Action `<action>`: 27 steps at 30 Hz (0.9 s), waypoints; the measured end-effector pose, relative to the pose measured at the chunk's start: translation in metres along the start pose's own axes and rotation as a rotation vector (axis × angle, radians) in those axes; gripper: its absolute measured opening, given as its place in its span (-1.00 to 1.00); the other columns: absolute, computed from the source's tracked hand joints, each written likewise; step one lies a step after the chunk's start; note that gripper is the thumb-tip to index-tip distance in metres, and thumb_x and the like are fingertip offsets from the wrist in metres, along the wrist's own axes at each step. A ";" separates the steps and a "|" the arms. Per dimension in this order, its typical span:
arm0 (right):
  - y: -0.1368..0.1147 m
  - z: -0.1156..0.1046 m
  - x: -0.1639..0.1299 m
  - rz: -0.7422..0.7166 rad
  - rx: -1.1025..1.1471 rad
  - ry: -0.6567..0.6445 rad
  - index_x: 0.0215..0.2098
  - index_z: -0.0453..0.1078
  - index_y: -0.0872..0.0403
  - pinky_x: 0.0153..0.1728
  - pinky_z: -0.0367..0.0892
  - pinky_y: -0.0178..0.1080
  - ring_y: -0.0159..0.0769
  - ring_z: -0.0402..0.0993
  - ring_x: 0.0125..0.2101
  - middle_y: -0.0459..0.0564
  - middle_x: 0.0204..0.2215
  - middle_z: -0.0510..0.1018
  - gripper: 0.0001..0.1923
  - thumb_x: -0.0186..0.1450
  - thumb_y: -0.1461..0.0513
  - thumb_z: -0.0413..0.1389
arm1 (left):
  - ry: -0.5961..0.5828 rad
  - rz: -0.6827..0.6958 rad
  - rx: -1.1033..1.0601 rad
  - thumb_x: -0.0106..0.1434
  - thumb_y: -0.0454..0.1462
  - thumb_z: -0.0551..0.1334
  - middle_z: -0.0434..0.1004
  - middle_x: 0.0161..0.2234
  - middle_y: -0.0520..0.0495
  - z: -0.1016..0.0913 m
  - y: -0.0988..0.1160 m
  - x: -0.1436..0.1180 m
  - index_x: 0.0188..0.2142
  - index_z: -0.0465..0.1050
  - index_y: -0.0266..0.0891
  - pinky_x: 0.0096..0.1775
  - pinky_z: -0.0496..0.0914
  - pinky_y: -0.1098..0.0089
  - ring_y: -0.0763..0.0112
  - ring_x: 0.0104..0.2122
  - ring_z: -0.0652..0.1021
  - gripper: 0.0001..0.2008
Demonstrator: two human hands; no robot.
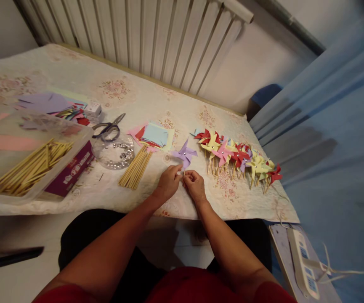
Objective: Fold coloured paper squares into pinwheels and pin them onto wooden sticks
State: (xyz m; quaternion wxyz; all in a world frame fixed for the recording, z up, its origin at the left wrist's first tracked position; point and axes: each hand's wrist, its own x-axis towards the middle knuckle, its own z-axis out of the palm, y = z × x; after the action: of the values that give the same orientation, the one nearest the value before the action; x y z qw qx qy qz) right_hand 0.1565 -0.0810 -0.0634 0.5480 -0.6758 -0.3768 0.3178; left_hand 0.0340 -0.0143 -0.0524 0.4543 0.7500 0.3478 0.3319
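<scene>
A purple paper pinwheel (pixel 185 155) stands up in front of me near the table's front edge. My left hand (pixel 168 183) pinches at its lower side, fingers closed. Just under the pinwheel, my right hand (pixel 195 185) is closed around its stick, most of which the fingers hide. To the left lies a bundle of wooden sticks (pixel 135 168), with a stack of coloured paper squares (pixel 155 135) behind it. Many finished pinwheels (pixel 222 152) in red, yellow, pink and purple lie in a row on the right.
A round clear dish (pixel 114 155) holds small shiny pieces, with scissors (pixel 108 129) at its back rim. Further left stands a plastic box (pixel 71 162) of sticks, with paper scraps (pixel 44 102) behind. A power strip (pixel 302 263) is at the lower right, beside a blue curtain (pixel 333 139).
</scene>
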 end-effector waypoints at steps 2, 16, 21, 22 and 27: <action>0.000 0.000 0.000 -0.004 -0.003 0.001 -0.38 0.35 0.03 -0.56 0.20 -0.33 -0.42 0.25 -0.64 -0.22 -0.62 0.41 -0.87 0.09 0.17 0.13 | -0.003 0.000 0.001 0.15 -0.45 0.13 0.52 -0.11 -0.13 0.000 0.000 0.000 0.07 0.44 -0.26 -0.02 0.38 0.30 0.39 -0.27 0.48 -0.53; 0.003 0.000 0.001 -0.013 -0.011 0.006 -0.38 0.36 0.02 -0.56 0.18 -0.33 -0.41 0.24 -0.64 -0.24 -0.65 0.37 -0.85 0.09 0.16 0.14 | -0.005 -0.017 -0.028 0.15 -0.44 0.15 0.52 -0.14 -0.10 0.001 0.000 -0.001 0.05 0.46 -0.24 -0.07 0.39 0.33 0.42 -0.32 0.47 -0.54; 0.004 0.000 0.000 -0.019 -0.032 0.013 -0.37 0.37 0.02 -0.55 0.18 -0.33 -0.41 0.25 -0.63 -0.23 -0.64 0.38 -0.86 0.10 0.16 0.13 | 0.006 -0.089 -0.097 0.13 -0.43 0.17 0.55 -0.14 -0.12 0.002 -0.001 0.000 0.03 0.47 -0.27 -0.11 0.41 0.35 0.43 -0.34 0.48 -0.56; 0.004 0.000 0.000 -0.021 -0.031 0.013 -0.38 0.37 0.03 -0.56 0.18 -0.33 -0.40 0.25 -0.63 -0.22 -0.64 0.38 -0.86 0.10 0.16 0.13 | 0.007 -0.120 -0.117 0.13 -0.42 0.18 0.56 -0.15 -0.12 0.003 -0.001 0.001 0.02 0.48 -0.28 -0.12 0.42 0.35 0.43 -0.34 0.49 -0.56; 0.005 0.000 0.002 -0.019 -0.007 0.005 -0.37 0.37 0.03 -0.57 0.18 -0.33 -0.40 0.26 -0.64 -0.22 -0.64 0.40 -0.86 0.11 0.16 0.14 | -0.003 -0.251 -0.263 0.12 -0.39 0.20 0.58 -0.22 -0.10 0.003 -0.001 0.002 0.00 0.48 -0.29 -0.26 0.43 0.43 0.43 -0.35 0.53 -0.59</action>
State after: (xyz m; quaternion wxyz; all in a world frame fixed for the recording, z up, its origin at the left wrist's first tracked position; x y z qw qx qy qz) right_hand 0.1577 -0.0798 -0.0680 0.5495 -0.6750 -0.3831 0.3094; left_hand 0.0372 -0.0139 -0.0545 0.5867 0.6355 0.3914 0.3142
